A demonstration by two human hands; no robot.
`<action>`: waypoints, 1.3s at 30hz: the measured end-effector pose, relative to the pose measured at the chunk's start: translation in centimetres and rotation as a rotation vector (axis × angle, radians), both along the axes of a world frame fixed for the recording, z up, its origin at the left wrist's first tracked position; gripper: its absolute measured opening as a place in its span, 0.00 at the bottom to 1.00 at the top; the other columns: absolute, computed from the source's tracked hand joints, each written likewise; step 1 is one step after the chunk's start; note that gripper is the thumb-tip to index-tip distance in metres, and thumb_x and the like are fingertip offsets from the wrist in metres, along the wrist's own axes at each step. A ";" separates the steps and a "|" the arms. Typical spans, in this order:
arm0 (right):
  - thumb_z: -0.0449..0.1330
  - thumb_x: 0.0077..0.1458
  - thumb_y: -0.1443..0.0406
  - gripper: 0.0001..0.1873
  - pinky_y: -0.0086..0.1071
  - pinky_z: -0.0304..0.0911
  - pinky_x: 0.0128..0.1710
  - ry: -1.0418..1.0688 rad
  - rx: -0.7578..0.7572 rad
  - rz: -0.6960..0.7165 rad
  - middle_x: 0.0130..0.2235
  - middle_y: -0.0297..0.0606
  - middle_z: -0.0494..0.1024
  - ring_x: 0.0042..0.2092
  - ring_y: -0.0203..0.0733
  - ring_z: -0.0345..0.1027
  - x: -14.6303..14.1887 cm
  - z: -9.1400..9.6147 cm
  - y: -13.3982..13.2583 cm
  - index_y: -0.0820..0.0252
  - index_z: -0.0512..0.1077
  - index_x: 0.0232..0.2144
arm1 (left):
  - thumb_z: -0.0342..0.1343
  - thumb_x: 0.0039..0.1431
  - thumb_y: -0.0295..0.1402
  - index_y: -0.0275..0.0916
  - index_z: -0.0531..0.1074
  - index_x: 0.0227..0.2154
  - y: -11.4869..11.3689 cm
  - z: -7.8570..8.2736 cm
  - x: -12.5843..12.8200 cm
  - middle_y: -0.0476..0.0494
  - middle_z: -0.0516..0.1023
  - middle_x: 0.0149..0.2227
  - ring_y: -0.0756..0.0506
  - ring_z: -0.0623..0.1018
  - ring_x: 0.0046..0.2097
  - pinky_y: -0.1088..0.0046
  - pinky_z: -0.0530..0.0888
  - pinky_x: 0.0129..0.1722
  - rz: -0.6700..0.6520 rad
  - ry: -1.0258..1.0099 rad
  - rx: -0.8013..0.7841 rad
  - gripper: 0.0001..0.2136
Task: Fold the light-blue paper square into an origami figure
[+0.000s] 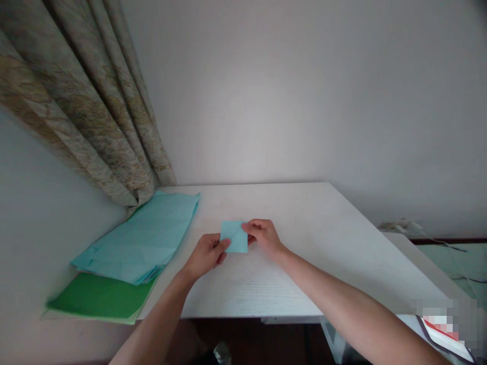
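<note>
Forearms [338, 299] across desk's [304, 213] front edge. Holding paper [234, 236] left of desk ctr, b/w front & back edges: pinched at left side w/ L hand [206, 256], top-right corner w/ R hand [265, 237]. Prob. mid-fold; next move likely calls for pressing diag. crease.

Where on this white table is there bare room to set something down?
The widest bare patch of the white table lies beyond the right forearm, up to the wall. A smaller one lies between the forearms, nearer than the small blue paper in both hands. The left end is crowded with blue sheets over green sheets.
</note>
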State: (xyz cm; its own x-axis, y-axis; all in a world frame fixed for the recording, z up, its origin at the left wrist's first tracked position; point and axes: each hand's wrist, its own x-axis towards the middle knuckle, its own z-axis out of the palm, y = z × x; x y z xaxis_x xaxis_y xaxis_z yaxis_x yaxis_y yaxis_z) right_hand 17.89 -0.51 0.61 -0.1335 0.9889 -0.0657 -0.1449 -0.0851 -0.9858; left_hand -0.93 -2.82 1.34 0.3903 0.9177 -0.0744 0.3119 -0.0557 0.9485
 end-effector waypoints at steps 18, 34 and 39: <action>0.68 0.39 0.51 0.21 0.30 0.65 0.23 -0.012 -0.064 0.215 0.22 0.38 0.77 0.22 0.38 0.70 -0.2 0.5 -0.8 0.64 0.72 0.22 | 0.52 0.52 0.46 0.35 0.68 0.16 0.0 -0.1 1.1 0.45 0.72 0.14 0.52 0.65 0.14 0.76 0.61 0.16 0.122 -0.154 -0.038 0.19; 0.72 0.32 0.57 0.20 0.31 0.64 0.28 0.071 -0.063 0.176 0.21 0.34 0.75 0.24 0.36 0.69 -0.4 0.7 -0.9 0.63 0.67 0.20 | 0.46 0.56 0.50 0.37 0.68 0.08 -0.8 -0.5 3.0 0.48 0.63 0.08 0.52 0.62 0.13 0.75 0.60 0.19 0.286 -0.104 -0.008 0.28; 0.72 0.31 0.58 0.20 0.33 0.65 0.29 0.008 -0.024 0.225 0.22 0.34 0.75 0.25 0.36 0.68 -0.5 0.2 -1.0 0.63 0.70 0.24 | 0.45 0.57 0.49 0.38 0.66 0.06 -0.9 -0.3 2.8 0.49 0.61 0.07 0.52 0.62 0.12 0.75 0.61 0.19 0.317 0.070 0.045 0.29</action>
State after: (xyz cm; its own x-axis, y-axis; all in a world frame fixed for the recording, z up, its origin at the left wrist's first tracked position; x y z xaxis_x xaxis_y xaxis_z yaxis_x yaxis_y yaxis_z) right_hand 17.37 -1.48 0.78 -0.3515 0.9321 -0.0871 -0.1272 -0.1397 -0.9820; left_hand 1.87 -3.69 1.05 0.0798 0.9957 -0.0472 0.3845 0.0129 0.9230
